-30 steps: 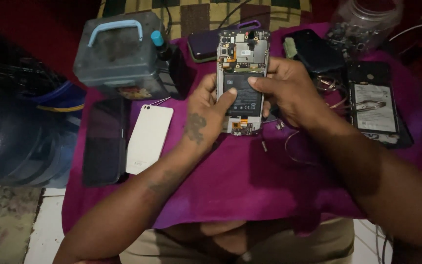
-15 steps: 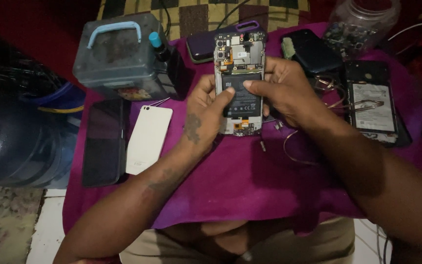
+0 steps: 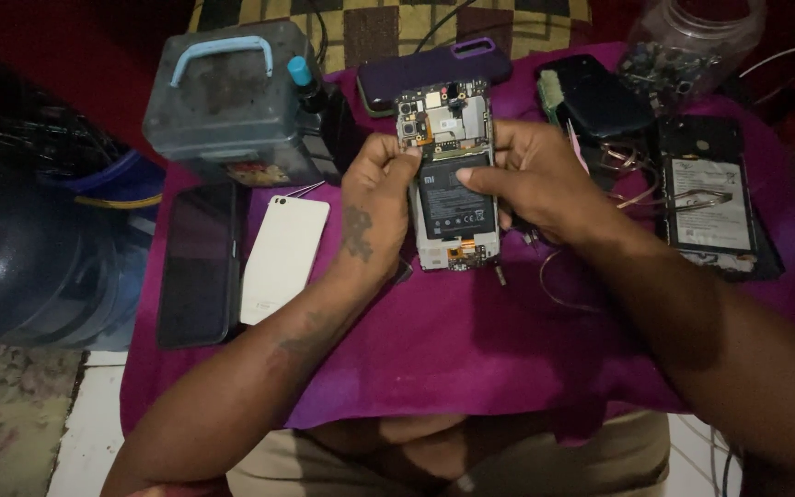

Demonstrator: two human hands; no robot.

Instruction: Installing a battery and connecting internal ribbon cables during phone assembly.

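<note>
An opened phone [image 3: 451,189] with its back cover off lies on the purple cloth [image 3: 471,340], showing a black battery and a circuit board at the top. My left hand [image 3: 376,204] grips the phone's left edge, fingers curled near the board. My right hand [image 3: 531,179] holds the right edge, its thumb pressing across the battery.
A white back cover [image 3: 282,258] and a dark phone [image 3: 197,262] lie at the left. A grey box with a blue handle [image 3: 227,101] stands behind them. A purple phone case [image 3: 434,69], a black phone [image 3: 600,97], another opened phone [image 3: 710,202] and a clear jar [image 3: 692,46] sit around.
My left hand has shifted from covering the battery to the phone's left edge near the board. My right thumb now lies across the battery.
</note>
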